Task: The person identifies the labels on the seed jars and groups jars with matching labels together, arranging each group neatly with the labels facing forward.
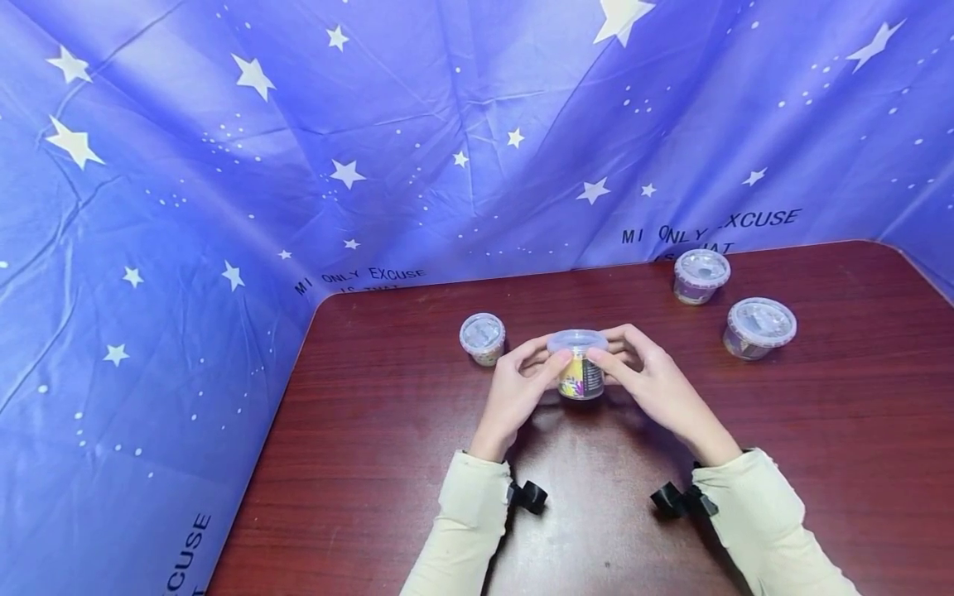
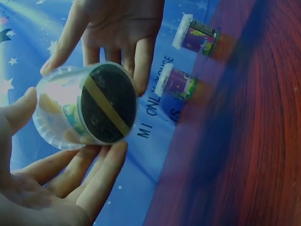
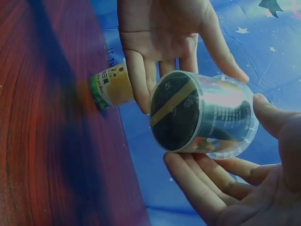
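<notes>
Head view. The left hand [image 1: 517, 385] and the right hand [image 1: 656, 381] hold a clear tub [image 1: 580, 382] between them, upright over the reddish-brown bench [image 1: 358, 463]. The fingers of both hands are clamped on its sides, with the thumbs on the near side, toward the wearer. The label shows a yellow part beside a dark, printed panel. Just beyond the left hand stands a small lidded tub [image 1: 483, 334]; farther off, toward the right, stand a far lidded tub [image 1: 701, 277] and, nearer the wearer, a wide lidded tub [image 1: 759, 328]. A blue curtain [image 1: 417, 108] with white stars and dark lettering hangs behind the bench. Pale sleeves [image 1: 465, 505] cover the forearms.

Left wrist view. The left hand lies at lower left and the right hand at the top, the fingers of each bent about the clear tub. Its dark base [image 2: 120, 89], crossed by a tan band, faces the camera, off the bench. The two tubs from the right side appear beyond, their labels purple.

Right wrist view. The right hand enters from lower right, thumb and fingers on opposite sides of the clear tub; the left hand grips from above. Behind the left hand's fingers, the small lidded tub shows a yellow label.
</notes>
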Tool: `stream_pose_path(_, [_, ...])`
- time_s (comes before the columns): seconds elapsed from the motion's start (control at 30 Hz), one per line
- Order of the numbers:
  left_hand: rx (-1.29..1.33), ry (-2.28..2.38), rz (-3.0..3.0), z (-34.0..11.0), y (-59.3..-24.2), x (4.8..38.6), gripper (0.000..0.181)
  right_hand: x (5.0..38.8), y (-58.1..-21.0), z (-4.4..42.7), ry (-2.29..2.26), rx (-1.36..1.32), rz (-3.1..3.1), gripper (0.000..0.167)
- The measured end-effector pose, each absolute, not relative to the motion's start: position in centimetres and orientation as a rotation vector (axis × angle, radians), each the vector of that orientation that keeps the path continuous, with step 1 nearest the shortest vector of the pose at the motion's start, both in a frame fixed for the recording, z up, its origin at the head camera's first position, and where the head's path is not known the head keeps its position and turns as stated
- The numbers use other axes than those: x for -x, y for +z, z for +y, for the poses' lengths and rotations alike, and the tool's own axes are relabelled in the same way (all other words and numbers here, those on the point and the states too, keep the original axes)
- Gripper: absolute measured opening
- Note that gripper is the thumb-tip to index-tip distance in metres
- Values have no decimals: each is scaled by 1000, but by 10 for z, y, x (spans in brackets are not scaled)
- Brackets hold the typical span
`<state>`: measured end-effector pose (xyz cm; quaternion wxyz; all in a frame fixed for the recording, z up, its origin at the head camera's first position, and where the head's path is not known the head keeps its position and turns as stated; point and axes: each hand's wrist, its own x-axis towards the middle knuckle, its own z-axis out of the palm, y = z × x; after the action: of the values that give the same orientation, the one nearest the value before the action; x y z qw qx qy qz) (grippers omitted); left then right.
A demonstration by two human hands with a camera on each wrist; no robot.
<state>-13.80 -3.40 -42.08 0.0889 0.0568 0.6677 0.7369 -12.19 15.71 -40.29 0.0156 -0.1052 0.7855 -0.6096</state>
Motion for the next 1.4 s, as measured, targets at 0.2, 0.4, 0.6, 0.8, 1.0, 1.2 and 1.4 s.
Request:
stream_pose_path(0.2, [-228,2182,1963,-41,-420,141,40,122,-402,159,-1988,389,2327,34])
stream_pose_path(0.4, [-295,2157,1909,-44,-418,139,40,122,-404,162,-1992,421,2263,36])
stream_pose_path(0.6, [-333,2162,1863,-45,-421,140,40,121,-402,162,-1966,423,2293,40])
stream_pose_path(0.8, [-303,2195,1852,-43,-422,140,40,117,-400,161,-2006,358,2344,45])
stream_pose_path(1.0, [-259,2332,1886,-36,-419,137,37,118,-402,159,-2038,340,2385,45])
stream_pose_path(1.2, [-194,2386,2005,-28,-417,134,35,119,-403,157,-2048,310,2420,46])
stream_pose_path(1.4, [-240,2308,2201,-23,-419,133,43,118,-402,155,-1968,306,2540,46])
